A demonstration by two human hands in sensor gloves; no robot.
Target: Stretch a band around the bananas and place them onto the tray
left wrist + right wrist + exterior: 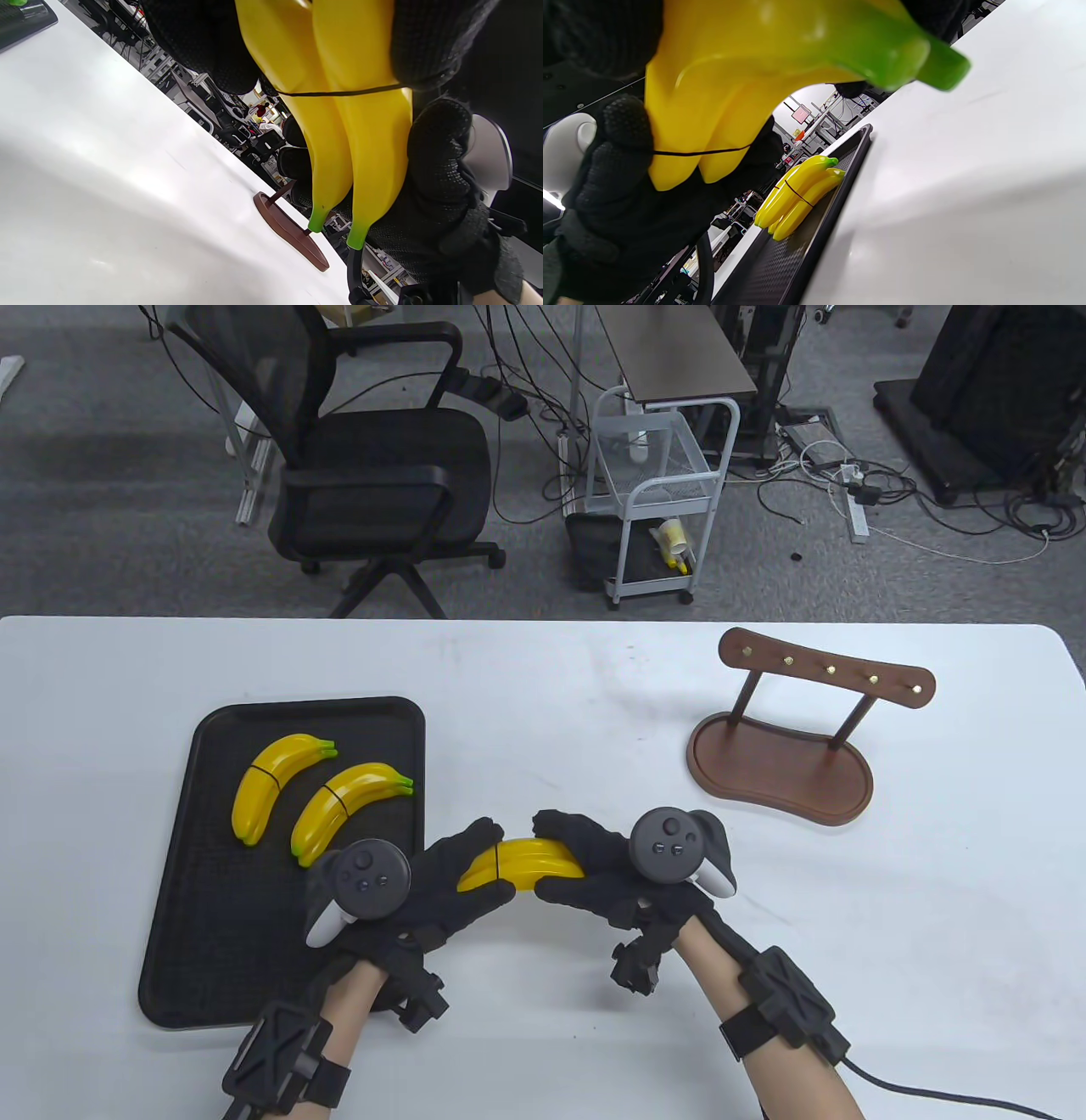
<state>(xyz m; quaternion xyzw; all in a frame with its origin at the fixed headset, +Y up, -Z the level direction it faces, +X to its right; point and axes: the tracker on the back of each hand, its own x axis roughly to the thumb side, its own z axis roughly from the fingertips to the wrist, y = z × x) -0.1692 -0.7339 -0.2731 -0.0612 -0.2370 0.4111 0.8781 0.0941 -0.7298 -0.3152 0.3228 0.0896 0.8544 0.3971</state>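
Observation:
Both hands hold a bunch of yellow bananas (522, 864) just above the white table, right of the black tray (212, 933). My left hand (462, 874) grips the bunch's left end and my right hand (577, 861) grips its right, stem end. A thin black band (495, 867) runs round the bunch near the left hand; it also shows as the band (339, 92) in the left wrist view and the band (700, 152) in the right wrist view. Two banded banana bunches, one (276, 785) and another (344, 808), lie on the tray.
A brown wooden stand (785, 755) with a peg rail sits at the table's right. Beyond the table's far edge are a black office chair (373, 466) and a white wire cart (657, 500). A cable trails from my right wrist.

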